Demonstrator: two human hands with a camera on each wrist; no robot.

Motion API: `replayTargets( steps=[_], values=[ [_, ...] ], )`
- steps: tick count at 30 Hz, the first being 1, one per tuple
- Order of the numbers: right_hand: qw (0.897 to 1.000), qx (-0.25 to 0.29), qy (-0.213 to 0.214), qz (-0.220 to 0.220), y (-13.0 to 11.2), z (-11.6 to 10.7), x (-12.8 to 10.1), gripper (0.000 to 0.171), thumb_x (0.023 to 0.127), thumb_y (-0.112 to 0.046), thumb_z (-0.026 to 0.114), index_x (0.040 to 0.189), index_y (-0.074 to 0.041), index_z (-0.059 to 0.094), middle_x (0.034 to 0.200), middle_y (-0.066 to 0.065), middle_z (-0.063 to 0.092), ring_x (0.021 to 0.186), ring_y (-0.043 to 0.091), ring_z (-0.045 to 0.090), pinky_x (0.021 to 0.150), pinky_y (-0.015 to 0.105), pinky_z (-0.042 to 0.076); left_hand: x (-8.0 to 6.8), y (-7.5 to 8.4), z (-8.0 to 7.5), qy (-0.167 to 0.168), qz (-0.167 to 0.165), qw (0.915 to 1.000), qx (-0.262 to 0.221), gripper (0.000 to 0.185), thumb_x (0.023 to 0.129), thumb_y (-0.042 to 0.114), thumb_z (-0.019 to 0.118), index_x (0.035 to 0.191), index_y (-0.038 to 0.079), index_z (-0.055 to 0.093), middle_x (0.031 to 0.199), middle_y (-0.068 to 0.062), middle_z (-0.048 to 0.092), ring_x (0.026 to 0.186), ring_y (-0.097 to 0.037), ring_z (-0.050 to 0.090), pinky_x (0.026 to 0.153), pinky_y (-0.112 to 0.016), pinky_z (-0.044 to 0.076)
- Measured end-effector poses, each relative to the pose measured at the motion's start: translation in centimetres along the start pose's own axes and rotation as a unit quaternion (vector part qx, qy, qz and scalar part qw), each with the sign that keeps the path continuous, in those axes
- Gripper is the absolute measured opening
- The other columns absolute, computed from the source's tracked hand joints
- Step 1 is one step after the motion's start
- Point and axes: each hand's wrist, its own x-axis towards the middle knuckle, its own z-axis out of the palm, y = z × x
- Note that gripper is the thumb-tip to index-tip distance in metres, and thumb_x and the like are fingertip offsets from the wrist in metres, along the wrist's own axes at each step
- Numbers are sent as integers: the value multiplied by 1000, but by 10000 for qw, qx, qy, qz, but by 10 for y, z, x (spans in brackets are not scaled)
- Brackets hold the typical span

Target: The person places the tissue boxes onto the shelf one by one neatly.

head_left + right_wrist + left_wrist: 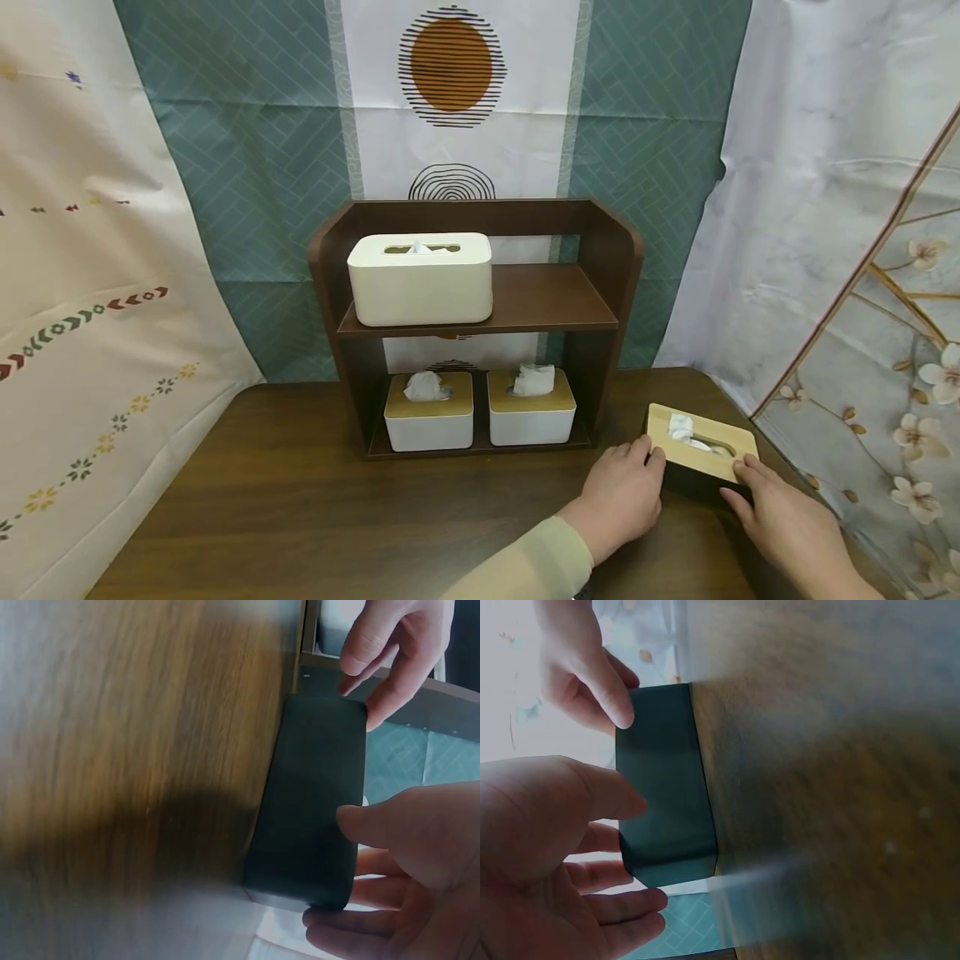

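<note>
- Two hands flank a dark tissue box [701, 467] on the table [300, 500], right of the shelf [480, 325].
- No brand, label or writing legible on any box; wall hangings show only patterns.
- Box: dark body, light wooden lid, tissue poking from the slot. Sits flat near the table's right edge.
- Left hand [622, 492]: at the box's left end, fingers loosely bent, thumb tip on the near face. Left wrist view shows the palm open beside the box [664, 795], not wrapped around it.
- Right hand [787, 517]: at the box's right near corner, fingertips resting on the lid edge. Right wrist view shows the thumb against the dark side [315, 802], fingers relaxed below the end; no firm grip visible.
- Shelf, top level: one large cream box [420, 279], left side.
- Shelf, bottom level: two small white boxes [480, 417] with wooden lids, side by side, tissue sticking up from each.
</note>
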Motion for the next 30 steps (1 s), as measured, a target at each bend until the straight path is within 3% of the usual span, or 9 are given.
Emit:
replayTargets(
  steps=[5,16,25,30],
  values=[
    [10000,-3,27,-55,-4,-1,-4,46,93,-19,89,122,13,72,133,41,65,101,56,74,64,63,57,-6,1,0,27,64,10000,41,49,102,41,76,145,19,68,138,3,61,114,-5,64,104,-21,51],
    [9999,105,-75,-25,-13,-5,-7,48,94,-20,89,126,12,73,137,39,65,108,58,72,69,66,58,-22,-5,-6,11,129,9999,-62,52,102,39,76,148,17,67,146,-1,61,123,-7,64,108,-23,49],
    [9996,176,-219,-84,-21,-5,-9,47,93,-18,90,126,11,74,137,37,66,103,54,75,64,60,59,-39,-13,-10,196,328,9992,-92,50,101,34,77,146,14,68,142,-4,62,122,-9,66,108,-23,50],
    [9995,243,-111,-167,-27,-6,-13,47,91,-16,92,126,9,76,137,34,68,104,52,76,68,61,60,-49,-17,-11,370,441,9983,-82,50,99,32,78,145,13,70,141,-7,64,122,-11,67,107,-24,52]
  ],
)
